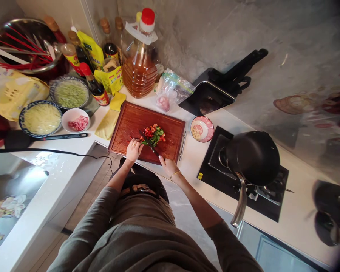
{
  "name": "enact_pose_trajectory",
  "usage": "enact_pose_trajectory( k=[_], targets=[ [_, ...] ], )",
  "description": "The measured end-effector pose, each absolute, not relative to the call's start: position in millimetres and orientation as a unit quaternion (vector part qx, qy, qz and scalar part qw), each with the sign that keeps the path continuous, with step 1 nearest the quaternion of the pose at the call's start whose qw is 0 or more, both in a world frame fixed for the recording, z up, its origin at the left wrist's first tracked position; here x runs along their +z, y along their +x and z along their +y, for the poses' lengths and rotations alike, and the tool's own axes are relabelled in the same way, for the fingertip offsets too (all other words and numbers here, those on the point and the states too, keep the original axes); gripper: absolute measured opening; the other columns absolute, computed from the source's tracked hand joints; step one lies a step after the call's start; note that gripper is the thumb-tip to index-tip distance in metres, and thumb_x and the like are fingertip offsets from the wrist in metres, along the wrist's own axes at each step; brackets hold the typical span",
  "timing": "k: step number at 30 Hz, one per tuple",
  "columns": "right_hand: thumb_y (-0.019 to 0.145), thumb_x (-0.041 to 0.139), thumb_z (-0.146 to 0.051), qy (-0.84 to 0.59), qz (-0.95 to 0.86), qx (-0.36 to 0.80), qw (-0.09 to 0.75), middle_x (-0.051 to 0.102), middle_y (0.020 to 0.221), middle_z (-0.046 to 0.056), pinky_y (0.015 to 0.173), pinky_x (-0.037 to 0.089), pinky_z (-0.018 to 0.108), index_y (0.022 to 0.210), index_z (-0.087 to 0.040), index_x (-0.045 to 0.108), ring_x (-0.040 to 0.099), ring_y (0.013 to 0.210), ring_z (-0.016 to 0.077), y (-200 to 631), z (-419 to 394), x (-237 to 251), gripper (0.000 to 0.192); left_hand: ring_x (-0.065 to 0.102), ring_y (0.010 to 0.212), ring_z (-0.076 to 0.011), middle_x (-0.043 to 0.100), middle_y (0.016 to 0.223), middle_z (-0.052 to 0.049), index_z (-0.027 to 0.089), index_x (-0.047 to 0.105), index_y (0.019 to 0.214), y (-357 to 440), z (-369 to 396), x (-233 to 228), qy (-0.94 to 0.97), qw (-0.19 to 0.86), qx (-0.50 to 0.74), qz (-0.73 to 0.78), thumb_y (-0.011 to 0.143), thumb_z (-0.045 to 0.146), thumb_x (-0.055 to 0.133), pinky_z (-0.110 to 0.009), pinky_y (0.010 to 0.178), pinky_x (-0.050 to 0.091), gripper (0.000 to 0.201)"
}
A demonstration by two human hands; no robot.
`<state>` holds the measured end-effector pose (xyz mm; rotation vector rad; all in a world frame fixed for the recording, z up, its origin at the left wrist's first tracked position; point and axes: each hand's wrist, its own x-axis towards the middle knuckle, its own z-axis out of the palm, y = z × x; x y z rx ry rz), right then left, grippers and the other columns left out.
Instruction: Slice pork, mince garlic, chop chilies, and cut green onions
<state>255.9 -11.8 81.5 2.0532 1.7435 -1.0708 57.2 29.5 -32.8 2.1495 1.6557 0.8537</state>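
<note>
A wooden cutting board [126,130] lies on the counter in front of me. Chopped red and green peppers [156,135] form a small heap on it. My right hand [169,167] grips a dark-bladed knife [150,144], its blade slanting across the near left side of the heap. Just left of the blade, my left hand [133,150] presses pepper down on the board with bent fingers held together. The piece under those fingers is mostly hidden, though red and green bits show beside them.
A patterned bowl [202,129] with chopped bits sits right of the board, before a knife block [208,99]. A black pot [252,158] stands on the stove [282,181]. Left are an oil jug [139,70], a bowl of meat [78,123], covered bowls and a black spatula [59,137].
</note>
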Motion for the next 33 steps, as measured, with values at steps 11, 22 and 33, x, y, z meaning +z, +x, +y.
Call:
enact_pose_trajectory(
  k=[11,22,33],
  targets=[
    [0.096,0.022,-0.046,0.727,0.601,-0.327,0.063,0.071,0.099,0.013,0.074,0.042,0.025,0.111,-0.018,0.065,0.066,0.092,0.0221,231,0,40,0.053,0.055,0.108,-0.0233,0.063,0.104,-0.01,0.019,0.059,0.094,59,34,-33,0.75,0.157,0.287,0.574,0.09,0.031,0.045,-0.04,0.095,0.046,0.018],
    [0.095,0.018,-0.051,0.717,0.603,-0.337,0.089,0.071,0.094,0.013,0.073,0.042,0.026,0.1,-0.017,0.068,0.065,0.091,0.0223,253,-8,72,0.06,0.051,0.116,-0.0255,0.06,0.115,-0.012,0.016,0.055,0.107,61,37,-19,0.758,0.14,0.298,0.563,0.089,0.033,0.044,-0.05,0.108,0.035,0.027],
    [0.094,0.02,-0.055,0.72,0.571,-0.363,0.157,0.071,0.094,0.019,0.075,0.043,0.028,0.099,-0.012,0.069,0.066,0.092,0.0244,233,1,81,0.065,0.054,0.115,-0.0229,0.065,0.112,-0.009,0.019,0.062,0.1,56,40,-30,0.759,0.193,0.276,0.558,0.091,0.031,0.044,-0.042,0.101,0.044,0.024]
  ],
)
